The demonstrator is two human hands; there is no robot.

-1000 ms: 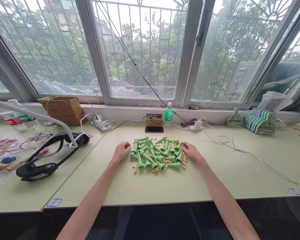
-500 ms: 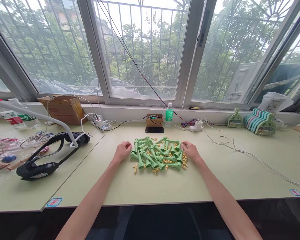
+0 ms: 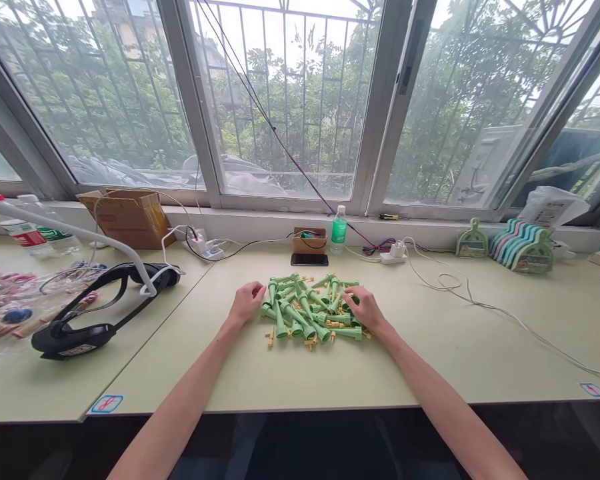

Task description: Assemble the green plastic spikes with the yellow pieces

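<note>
The right hand (image 3: pixel 365 308) bends over green plastic cones (image 3: pixel 303 301), grip unclear; best pinch one lightly. Left hand (image 3: pixel 246 303) half-curled, contents hidden.

Got a messy pile of green cones (image 3: pixel 305 308) and yellow bits (image 3: pixel 271 337) on the table (image 3: pixel 305 383), left hand (image 3: pixel 247 302) loosely curled right by its left edge, right hand (image 3: pixel 365 308) over the right side, though I can't really tell if it's gripping anything. Phone (image 3: pixel 310 260), small box (image 3: pixel 310 247) and a bottle (image 3: pixel 339 230) sit on the far side, black headset (image 3: pixel 75 340) off to the left, windows (image 3: pixel 290 100) behind it all.
</note>
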